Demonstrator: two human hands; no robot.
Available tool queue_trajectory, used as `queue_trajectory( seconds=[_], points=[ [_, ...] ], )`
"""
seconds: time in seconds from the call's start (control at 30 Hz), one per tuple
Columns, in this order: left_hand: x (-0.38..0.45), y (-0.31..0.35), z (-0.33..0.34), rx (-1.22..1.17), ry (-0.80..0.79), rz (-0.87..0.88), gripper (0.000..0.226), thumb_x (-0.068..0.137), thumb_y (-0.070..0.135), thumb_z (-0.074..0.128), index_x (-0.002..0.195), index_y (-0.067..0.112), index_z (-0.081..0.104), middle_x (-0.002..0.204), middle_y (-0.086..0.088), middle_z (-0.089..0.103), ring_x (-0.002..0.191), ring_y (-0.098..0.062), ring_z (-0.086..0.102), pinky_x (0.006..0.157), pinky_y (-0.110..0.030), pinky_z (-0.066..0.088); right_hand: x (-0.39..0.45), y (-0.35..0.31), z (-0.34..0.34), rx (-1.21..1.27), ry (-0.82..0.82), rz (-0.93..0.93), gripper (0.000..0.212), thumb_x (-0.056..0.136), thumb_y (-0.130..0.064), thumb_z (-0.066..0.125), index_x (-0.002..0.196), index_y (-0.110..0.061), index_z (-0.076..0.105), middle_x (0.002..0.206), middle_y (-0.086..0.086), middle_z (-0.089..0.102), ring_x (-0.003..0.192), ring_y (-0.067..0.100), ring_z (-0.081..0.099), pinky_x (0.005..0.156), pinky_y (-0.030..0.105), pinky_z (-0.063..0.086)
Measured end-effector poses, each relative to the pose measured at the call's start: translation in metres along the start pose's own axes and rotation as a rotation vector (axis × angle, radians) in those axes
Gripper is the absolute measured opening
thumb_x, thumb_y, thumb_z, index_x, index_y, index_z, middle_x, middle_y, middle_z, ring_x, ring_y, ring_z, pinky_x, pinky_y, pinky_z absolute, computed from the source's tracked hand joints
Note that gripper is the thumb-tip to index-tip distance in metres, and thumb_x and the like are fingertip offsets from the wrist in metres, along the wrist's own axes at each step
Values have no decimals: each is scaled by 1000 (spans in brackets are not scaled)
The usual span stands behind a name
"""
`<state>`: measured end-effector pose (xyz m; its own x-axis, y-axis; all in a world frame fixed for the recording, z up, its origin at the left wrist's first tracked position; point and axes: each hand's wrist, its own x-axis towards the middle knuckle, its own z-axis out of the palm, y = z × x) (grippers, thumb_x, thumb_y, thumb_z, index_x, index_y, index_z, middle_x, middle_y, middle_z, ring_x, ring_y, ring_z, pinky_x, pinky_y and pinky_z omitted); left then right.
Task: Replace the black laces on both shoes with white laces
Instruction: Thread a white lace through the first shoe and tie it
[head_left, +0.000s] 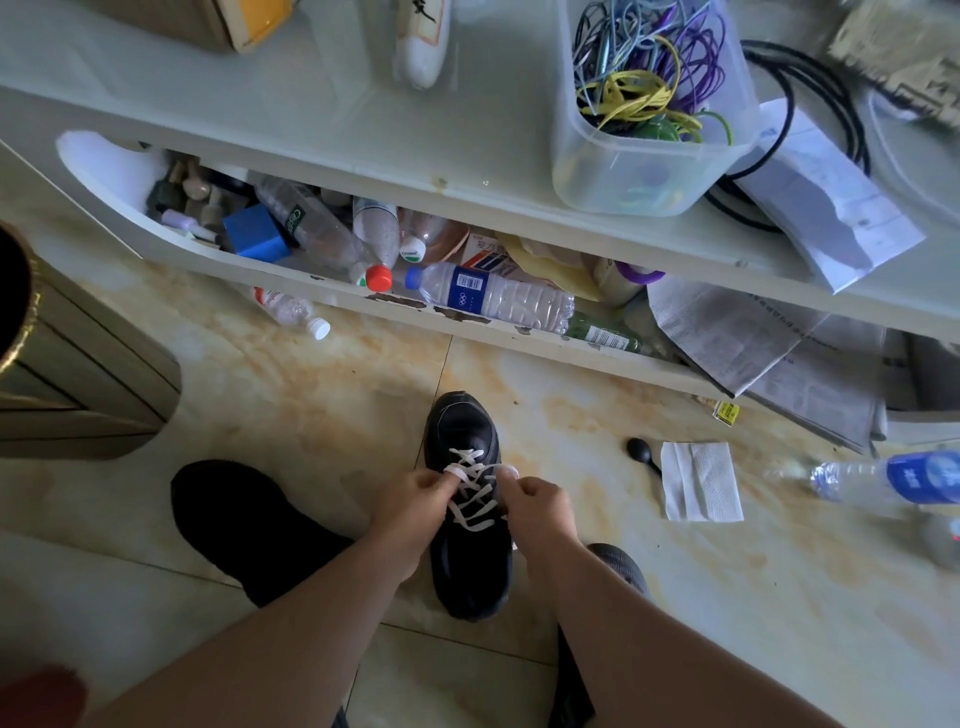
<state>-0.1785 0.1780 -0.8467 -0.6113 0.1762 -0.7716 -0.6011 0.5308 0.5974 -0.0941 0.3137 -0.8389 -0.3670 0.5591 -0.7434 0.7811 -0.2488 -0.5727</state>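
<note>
A black shoe (464, 426) stands on the tiled floor with its toe pointing away from me. A white lace (472, 493) crosses its eyelets in several rows. My left hand (413, 501) pinches the lace at the shoe's left side. My right hand (540, 506) pinches the lace at the right side, and a white end shows past its fingers. A second dark shoe (621, 564) peeks out behind my right forearm, mostly hidden. My foot in a black sock (244, 519) rests to the left of the shoe.
A low white table (363, 156) with a cluttered lower shelf of plastic bottles stands ahead. A clear box of cables (649, 130) sits on top. On the floor are a folded tissue (701, 480), a black spoon (641, 452) and a water bottle (893, 478). A bin (62, 374) stands left.
</note>
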Motion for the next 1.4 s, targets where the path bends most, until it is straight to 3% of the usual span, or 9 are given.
queue_trajectory(
  seconds=[0.1,0.27,0.37,0.53,0.63,0.77,0.9,1.17,1.4],
  points=[
    [3,-5,-2,214,-4,226,7,96,37,71,97,34,77,87,12,77,88,-13,73,84,-43,61,-3,-2,1,48,-82,-50,12,95,-31,71,89,-27,80,83,-5,78,80,14,75,78,40,65],
    [2,1,-9,743,88,585,34,97,32,63,65,28,52,56,4,51,55,-17,52,51,-33,34,-7,-12,-4,-427,-94,-320,24,95,-21,64,104,-37,80,98,-13,73,87,10,68,72,25,57],
    [-5,11,-9,828,72,572,33,85,26,62,57,28,44,52,3,47,50,-17,48,47,-31,28,-4,-20,-5,-743,-168,-508,24,92,-20,59,101,-30,79,98,-3,71,88,18,64,74,33,57],
    [-7,15,-3,891,30,519,22,77,31,65,62,24,51,59,4,54,53,-13,52,45,-28,34,3,-23,-3,-933,-188,-523,21,94,-16,56,99,-24,75,102,0,68,91,21,63,77,36,58],
    [-3,13,-2,877,53,520,22,83,26,69,68,28,52,63,6,55,55,-9,51,46,-25,29,6,-16,-3,-862,-177,-462,21,96,-12,58,100,-24,75,104,-1,68,93,20,63,81,36,57],
    [-1,13,-2,859,25,537,19,91,16,59,74,24,65,70,3,64,70,-21,64,56,-31,45,1,-16,-2,-394,-92,-205,18,97,-15,60,93,-28,72,95,-5,68,78,14,62,61,24,47],
    [2,20,-6,834,43,540,19,89,11,63,81,29,65,82,6,65,81,-20,63,67,-33,51,-4,-16,3,-110,-76,-91,17,97,-12,61,90,-23,72,82,1,69,63,18,57,50,26,46],
    [3,15,-13,964,-44,623,8,84,28,58,88,29,65,73,5,61,66,-19,59,54,-31,45,-8,-24,15,-387,-120,-242,24,95,-13,50,85,-28,67,91,0,68,82,24,65,65,36,55],
    [3,11,-8,1008,-102,574,4,84,37,52,82,40,49,72,9,55,70,-16,56,57,-28,42,-8,-27,11,-244,-179,-165,31,99,-5,44,97,-27,66,89,5,70,62,17,57,48,25,45]
  ],
)
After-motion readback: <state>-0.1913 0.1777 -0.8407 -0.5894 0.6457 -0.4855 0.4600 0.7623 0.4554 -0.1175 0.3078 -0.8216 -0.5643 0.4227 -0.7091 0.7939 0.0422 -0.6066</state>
